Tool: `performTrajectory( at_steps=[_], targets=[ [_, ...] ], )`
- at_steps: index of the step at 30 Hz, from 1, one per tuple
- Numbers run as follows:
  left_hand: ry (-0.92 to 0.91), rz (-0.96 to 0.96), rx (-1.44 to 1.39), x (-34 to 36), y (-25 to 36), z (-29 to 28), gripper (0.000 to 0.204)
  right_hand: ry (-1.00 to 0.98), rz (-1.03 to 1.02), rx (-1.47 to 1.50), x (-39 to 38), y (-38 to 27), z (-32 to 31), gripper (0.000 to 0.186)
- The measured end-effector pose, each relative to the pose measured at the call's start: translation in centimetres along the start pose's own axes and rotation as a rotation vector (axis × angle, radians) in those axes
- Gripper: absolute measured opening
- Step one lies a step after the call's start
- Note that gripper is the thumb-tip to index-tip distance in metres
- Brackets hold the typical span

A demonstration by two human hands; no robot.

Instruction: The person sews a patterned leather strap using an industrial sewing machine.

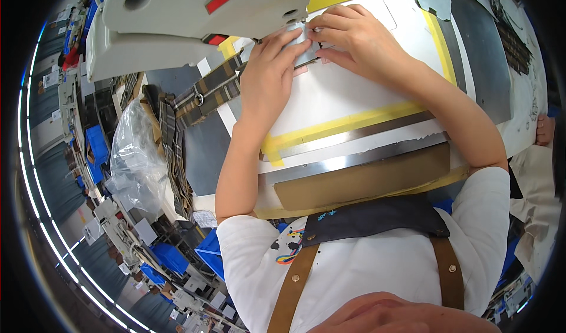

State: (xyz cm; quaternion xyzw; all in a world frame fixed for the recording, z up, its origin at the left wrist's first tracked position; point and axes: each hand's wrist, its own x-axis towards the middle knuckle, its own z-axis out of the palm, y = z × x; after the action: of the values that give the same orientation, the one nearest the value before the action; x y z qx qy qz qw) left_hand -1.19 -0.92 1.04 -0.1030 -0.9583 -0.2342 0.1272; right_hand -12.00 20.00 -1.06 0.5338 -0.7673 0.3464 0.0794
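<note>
My left hand (268, 68) lies with its fingers stretched over a small light-grey flat piece (305, 49), under the head of the sewing machine (177, 35). From the right, my right hand (356, 38) reaches to the same piece; its fingertips touch the right edge, thumb and index apart. What lies beneath the piece is mostly hidden. A dark plaid strap (218, 82) with a metal ring (199, 99) runs leftward from beside my left hand. Under both hands is a white work surface (348, 91) bordered with yellow tape (348, 124).
Several plaid straps (172, 156) hang at the left edge beside a clear plastic bag (137, 156). A brown strip (365, 177) lies along the near edge. More dark straps (510, 32) lie at the far right. Blue bins (97, 144) stand in the workshop on the left.
</note>
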Motion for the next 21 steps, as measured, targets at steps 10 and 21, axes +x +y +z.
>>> performTrajectory(
  at_steps=[10,21],
  targets=[
    [-0.179,-0.113,-0.367,-0.3,-3.3,-2.5,0.036,0.005,-0.005,-0.063,0.6,-0.9,-0.4,0.027],
    [-0.199,-0.129,-0.451,-0.6,-3.5,-2.8,0.041,-0.013,-0.037,-0.021,0.4,-0.7,-0.5,0.027]
  ],
)
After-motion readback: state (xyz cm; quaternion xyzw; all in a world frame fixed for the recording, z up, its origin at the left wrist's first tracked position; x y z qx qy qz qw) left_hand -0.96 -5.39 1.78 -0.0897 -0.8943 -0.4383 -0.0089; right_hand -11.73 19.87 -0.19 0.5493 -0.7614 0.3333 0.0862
